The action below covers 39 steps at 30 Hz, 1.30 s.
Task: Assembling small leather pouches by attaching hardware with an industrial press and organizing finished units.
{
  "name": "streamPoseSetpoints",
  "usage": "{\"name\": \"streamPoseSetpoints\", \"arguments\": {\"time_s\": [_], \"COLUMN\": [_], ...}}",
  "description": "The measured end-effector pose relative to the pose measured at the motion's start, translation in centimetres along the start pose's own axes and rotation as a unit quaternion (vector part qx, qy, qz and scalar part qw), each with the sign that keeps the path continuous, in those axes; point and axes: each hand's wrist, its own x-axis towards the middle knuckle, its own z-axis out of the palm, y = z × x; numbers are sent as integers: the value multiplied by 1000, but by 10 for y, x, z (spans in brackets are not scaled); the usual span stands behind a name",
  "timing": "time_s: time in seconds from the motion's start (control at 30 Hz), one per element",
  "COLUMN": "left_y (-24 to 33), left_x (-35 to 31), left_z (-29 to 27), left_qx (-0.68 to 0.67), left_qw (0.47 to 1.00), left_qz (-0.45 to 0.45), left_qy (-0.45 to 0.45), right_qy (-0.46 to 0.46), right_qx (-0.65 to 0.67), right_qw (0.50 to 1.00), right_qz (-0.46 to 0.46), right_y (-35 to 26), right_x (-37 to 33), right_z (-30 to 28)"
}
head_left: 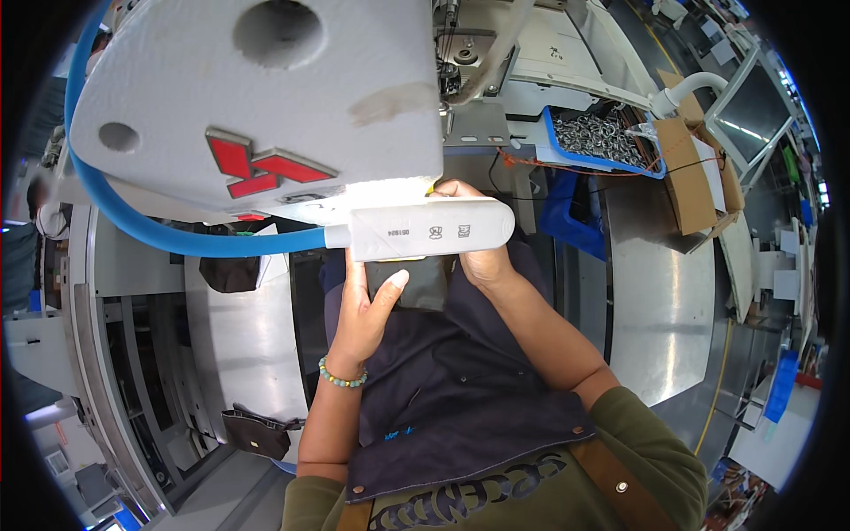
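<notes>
Dark piece (425,285) shows between left hand (361,311) and right hand (483,265), partly under the white lamp (425,228); I cannot tell whether either grasps it.

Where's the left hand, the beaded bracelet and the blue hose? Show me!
Left hand (361,313): head view, middle of the hand.
Beaded bracelet (341,381): head view, its lower beads.
Blue hose (252,243): head view, its lower stretch.
</notes>
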Motion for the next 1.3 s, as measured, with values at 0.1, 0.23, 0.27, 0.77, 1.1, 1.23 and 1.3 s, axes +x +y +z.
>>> {"name": "streamPoseSetpoints", "arguments": {"time_s": [0.1,0.23,0.27,0.77,1.1,1.23,1.3], "left_y": [0,-4,-5,51,44,34,32], "left_x": [1,1,1,-7,11,10,9], "left_z": [0,-2,-2,17,14,11,11], "left_qx": [-6,-12,-13,553,519,532,518], "left_qw": [1000,1000,1000,822,841,825,833], "left_qz": [0,0,0,133,153,187,191], "left_qy": [-3,-7,-7,17,-10,10,24], "right_qy": [7,10,8,38,25,55,-10], "right_qx": [-4,0,11,-114,60,130,142], "right_qw": [1000,1000,1000,993,992,984,987], "right_qz": [4,0,-3,3,106,110,71], "right_y": [0,2,2,-11,-9,-9,-8], "right_x": [0,0,0,3,5,1,3], "right_z": [-1,0,0,-13,3,8,3]}}
